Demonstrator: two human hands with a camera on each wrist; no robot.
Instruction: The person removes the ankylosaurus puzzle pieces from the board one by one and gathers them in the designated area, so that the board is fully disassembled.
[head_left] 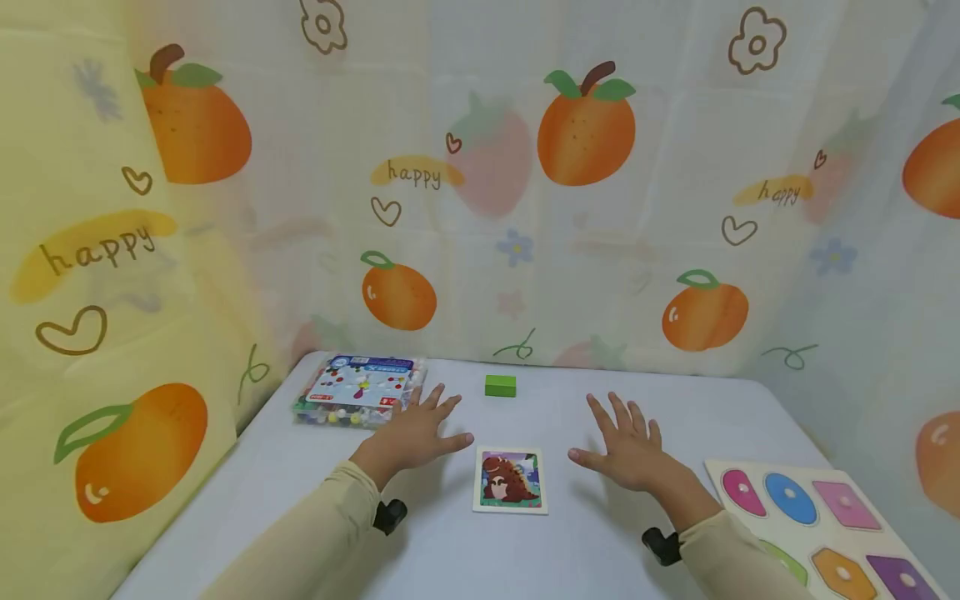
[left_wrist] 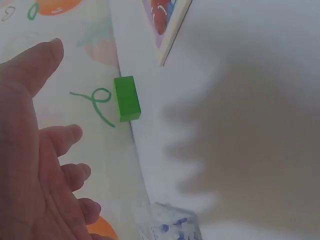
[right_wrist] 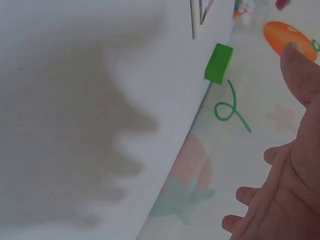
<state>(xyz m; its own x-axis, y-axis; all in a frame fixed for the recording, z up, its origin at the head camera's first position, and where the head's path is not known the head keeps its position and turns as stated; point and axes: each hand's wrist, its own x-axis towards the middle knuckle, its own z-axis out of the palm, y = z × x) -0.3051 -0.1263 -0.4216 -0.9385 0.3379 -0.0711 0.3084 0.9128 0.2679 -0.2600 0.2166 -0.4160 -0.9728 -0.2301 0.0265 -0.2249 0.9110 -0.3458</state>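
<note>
Both hands hover over the white table with fingers spread, holding nothing. My left hand (head_left: 415,433) is in front of a clear plastic box (head_left: 360,390) of small colourful pieces and overlaps its corner in the head view. My right hand (head_left: 626,450) is on the other side of a square dinosaur picture puzzle (head_left: 510,481), which lies flat between the hands. Behind the puzzle sits a green block (head_left: 500,385); it also shows past the left fingers in the left wrist view and beside the right thumb in the right wrist view.
At the front right lies a board with coloured shapes (head_left: 843,510), each with a knob, partly behind the right sleeve. A fruit-printed curtain (head_left: 480,250) hangs around the table's back and sides. Dark straps (head_left: 390,517) circle the wrists.
</note>
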